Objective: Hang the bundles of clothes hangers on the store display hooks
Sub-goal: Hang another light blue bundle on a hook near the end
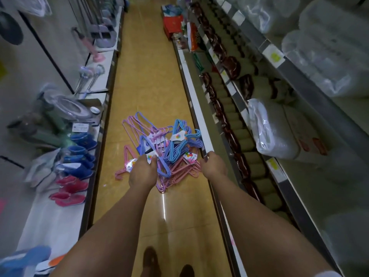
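The hanger bundles (161, 148) lie heaped on the tiled aisle floor (147, 76), pink, lilac and blue tangled together, card labels showing; none is on a display hook, and no hook is plainly identifiable from here. My left hand (142, 172) reaches down into the near edge of the heap, fingers curled round a blue bundle (162, 166) at its labelled neck, presumably because that is where the hooks gather and the bundle lifts as one. My right hand (212, 164) is closed over the white shelf edge (196, 116) beside the pile, apparently to brace me while I bend; it holds no hangers. Judgement: first pickup under way; interlocked wires may drag neighbouring bundles up.
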Motion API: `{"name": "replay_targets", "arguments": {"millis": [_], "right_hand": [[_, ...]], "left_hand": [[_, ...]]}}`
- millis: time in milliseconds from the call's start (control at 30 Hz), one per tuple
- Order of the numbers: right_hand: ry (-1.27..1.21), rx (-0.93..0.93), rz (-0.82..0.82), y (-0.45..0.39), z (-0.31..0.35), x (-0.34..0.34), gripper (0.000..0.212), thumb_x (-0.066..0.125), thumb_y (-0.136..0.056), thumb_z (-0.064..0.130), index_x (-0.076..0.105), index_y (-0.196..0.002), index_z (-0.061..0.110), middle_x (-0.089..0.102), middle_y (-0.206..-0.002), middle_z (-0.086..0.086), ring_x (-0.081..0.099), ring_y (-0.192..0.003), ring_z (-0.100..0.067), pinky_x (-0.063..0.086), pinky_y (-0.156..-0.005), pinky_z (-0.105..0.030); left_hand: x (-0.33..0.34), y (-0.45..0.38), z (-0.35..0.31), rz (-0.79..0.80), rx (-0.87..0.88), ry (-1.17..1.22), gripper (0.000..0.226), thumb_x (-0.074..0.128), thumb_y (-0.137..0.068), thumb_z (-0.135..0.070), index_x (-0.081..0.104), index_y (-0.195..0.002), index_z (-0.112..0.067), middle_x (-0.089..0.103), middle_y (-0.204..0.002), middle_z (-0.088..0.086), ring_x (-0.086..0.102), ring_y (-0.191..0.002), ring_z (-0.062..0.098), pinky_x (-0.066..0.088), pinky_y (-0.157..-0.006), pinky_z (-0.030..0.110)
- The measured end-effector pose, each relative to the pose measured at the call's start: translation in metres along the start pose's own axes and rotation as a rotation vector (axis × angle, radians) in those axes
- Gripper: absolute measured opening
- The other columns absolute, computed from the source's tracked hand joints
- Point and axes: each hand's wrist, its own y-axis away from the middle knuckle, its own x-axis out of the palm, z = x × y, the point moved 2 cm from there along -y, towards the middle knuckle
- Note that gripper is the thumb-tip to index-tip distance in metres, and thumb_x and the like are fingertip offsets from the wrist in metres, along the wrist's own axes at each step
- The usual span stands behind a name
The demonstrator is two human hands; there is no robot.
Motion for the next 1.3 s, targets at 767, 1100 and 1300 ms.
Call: {"name": "replay_targets", "arguments": {"millis": [767, 1100, 1300], "right_hand": [[0.028, 0.165, 0.054, -0.296, 0.119, 0.086, 0.034, 0.041, -0.098, 0.034, 0.052, -0.12, 0.01, 0.06, -0.117, -0.013, 0.057, -0.106, -0.032, 0.047, -0.083, -0.038], [0.092, 0.143, 0.144, -0.415, 0.076, 0.183, 0.048, 0.043, -0.097, 0.04, 0.043, -0.136, 0.012, 0.057, -0.126, -0.012, 0.056, -0.113, -0.033, 0.047, -0.086, -0.039], [0.092, 0.127, 0.169, -0.491, 0.022, 0.278, 0.049, 0.042, -0.098, 0.04, 0.041, -0.137, 0.01, 0.054, -0.132, -0.013, 0.051, -0.12, -0.033, 0.045, -0.09, -0.038]], "left_hand": [[0.067, -0.345, -0.016, 0.201, -0.01, -0.039, 0.06, 0.032, -0.099, -0.047, 0.033, -0.144, -0.007, 0.041, -0.146, 0.012, 0.041, -0.132, 0.03, 0.036, -0.101, 0.038], [0.208, -0.424, 0.028, 0.277, -0.02, -0.055, 0.059, 0.031, -0.1, -0.046, 0.034, -0.143, -0.006, 0.047, -0.14, 0.015, 0.047, -0.125, 0.033, 0.039, -0.096, 0.039], [0.317, -0.479, 0.092, 0.292, -0.04, -0.09, 0.061, 0.031, -0.099, -0.049, 0.032, -0.145, -0.009, 0.042, -0.144, 0.013, 0.044, -0.128, 0.032, 0.038, -0.101, 0.042]]}}
